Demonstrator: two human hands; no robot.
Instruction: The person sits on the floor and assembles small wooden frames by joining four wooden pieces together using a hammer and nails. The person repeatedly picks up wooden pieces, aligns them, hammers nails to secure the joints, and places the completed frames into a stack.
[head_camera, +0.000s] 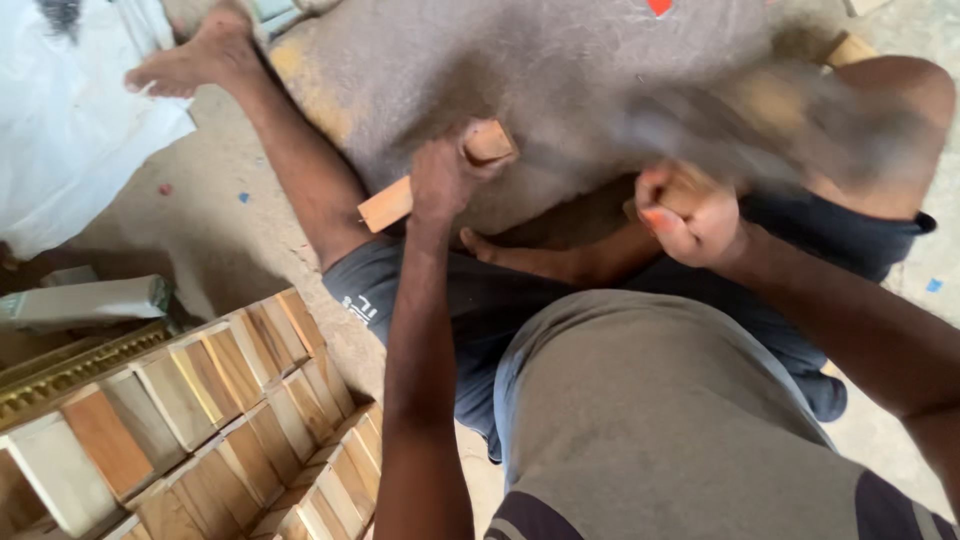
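Observation:
I sit on the ground with a large grey stone block (560, 70) in front of me. My left hand (440, 180) grips a short wooden block (400, 200) and presses it against the stone's near edge. My right hand (690, 215) is closed around a wooden handle (690, 190); the tool it carries is a motion blur (780, 120) sweeping over the stone toward my raised right knee (890, 110). What kind of tool head it has cannot be made out.
Rows of stacked wooden blocks (210, 400) fill the lower left. A white plastic sheet (70, 110) lies at the upper left. My left leg and bare foot (190, 60) stretch along the stone. More wood pieces (850, 45) lie at the top right.

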